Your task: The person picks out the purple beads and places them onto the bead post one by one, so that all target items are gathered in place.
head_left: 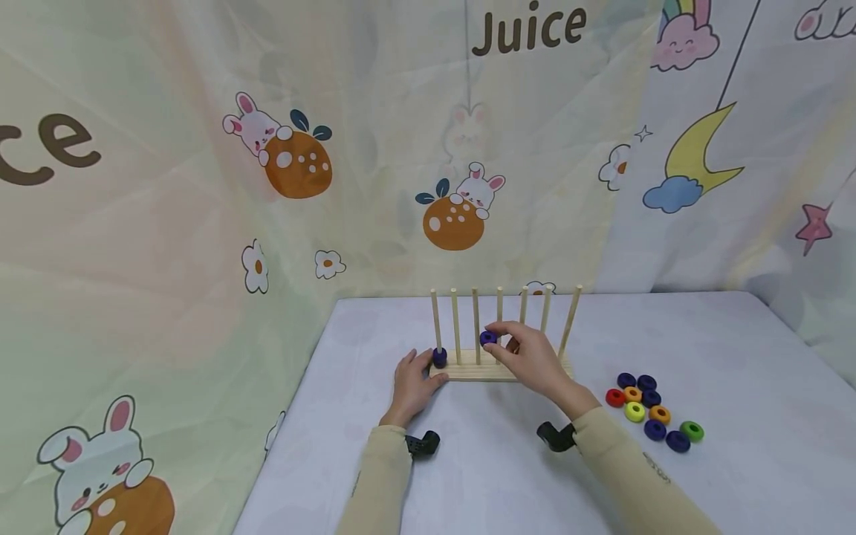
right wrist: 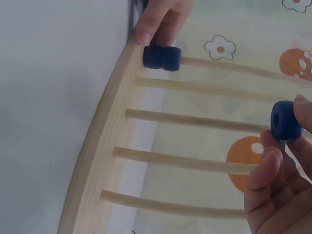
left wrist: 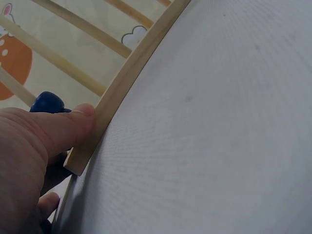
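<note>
A: State the ground first, then the hazards.

B: White table (head_left: 481, 475). On it stands the rack (head_left: 478, 374), upright, seven rods (head_left: 455, 323) on a wooden base. Judged hazard: should the grip on its end slacken while a rod is pushed, the rack could slide or tip.

A: Other faults to expect?

B: Three. The held bead (right wrist: 289, 124), offered to a rod off-centre, could catch on the tip. Pinched too near its edge, it could slip and roll away. A right arm swung wide could scatter the loose beads (head_left: 652, 399).

A: Pose of the hands?

B: Left hand (head_left: 409, 385): clamped on the rack's left end, thumb against the base's front edge. Right hand (head_left: 535, 360): raised before the rods, arm slanting in from the right, finger and thumb pinching the held bead.

A: Smallest items last.

B: The held bead is dark blue, off the table, in front of the rods and on none of them; its hole shows. Two blue beads (right wrist: 162, 58) sit touching on the leftmost rod, just beside the left hand. The loose beads, ten in mixed colours, lie right of the rack.
</note>
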`<state>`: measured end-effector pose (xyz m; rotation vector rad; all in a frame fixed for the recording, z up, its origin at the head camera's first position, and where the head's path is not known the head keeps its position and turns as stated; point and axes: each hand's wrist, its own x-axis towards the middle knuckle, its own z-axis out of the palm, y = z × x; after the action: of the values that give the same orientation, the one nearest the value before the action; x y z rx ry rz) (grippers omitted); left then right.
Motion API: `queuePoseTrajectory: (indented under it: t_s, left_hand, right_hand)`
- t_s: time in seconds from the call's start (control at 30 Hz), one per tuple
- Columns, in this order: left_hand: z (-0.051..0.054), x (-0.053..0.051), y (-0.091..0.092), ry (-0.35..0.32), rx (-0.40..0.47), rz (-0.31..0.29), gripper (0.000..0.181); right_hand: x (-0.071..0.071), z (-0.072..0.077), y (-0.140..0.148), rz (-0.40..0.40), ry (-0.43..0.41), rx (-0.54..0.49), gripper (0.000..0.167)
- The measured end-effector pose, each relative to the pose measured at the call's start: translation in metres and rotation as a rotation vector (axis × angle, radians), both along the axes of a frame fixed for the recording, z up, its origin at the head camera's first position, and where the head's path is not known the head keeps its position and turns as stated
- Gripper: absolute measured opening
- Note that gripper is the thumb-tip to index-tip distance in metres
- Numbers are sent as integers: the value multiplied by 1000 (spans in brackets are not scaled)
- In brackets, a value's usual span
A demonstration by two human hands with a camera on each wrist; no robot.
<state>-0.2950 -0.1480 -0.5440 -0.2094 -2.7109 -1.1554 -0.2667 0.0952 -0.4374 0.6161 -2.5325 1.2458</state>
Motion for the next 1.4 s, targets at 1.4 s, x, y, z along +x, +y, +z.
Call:
queuePoseTrajectory:
  t_s: [1.4]
  left_hand:
    - [-4, -2, -3, 58, -35, -31, 59]
  right_hand:
    - [-21, 56, -43, 18, 215, -155, 33]
